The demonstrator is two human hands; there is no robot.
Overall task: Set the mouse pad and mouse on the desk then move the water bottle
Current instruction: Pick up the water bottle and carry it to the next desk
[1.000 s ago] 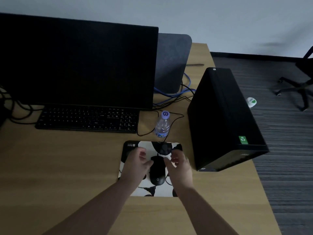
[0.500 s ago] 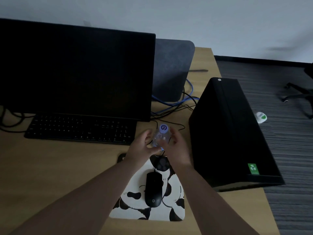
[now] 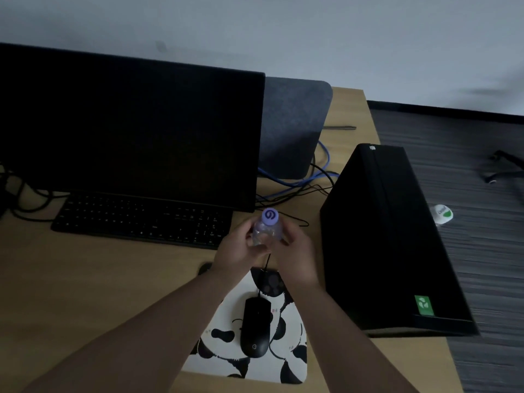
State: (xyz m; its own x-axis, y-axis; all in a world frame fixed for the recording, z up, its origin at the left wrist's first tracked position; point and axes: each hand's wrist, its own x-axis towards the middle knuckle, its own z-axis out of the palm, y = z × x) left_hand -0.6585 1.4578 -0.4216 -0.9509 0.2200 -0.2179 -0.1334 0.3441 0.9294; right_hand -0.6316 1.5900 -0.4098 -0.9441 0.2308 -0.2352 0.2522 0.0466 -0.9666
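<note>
One clear water bottle [image 3: 266,232] with a purple cap is being clasped between the left hand [image 3: 237,254] and right hand [image 3: 295,255], fingers curled around it, beyond one black mouse [image 3: 255,327] being carried by one panda mouse pad [image 3: 295,364] on the desk [image 3: 85,285].

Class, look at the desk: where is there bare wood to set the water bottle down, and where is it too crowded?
Free: the wide stretch of desk in front of the keyboard, left of the panda mouse pad. Crowded: both hands, left and right, grip the water bottle between keyboard and computer tower, beside tangled cables.
</note>
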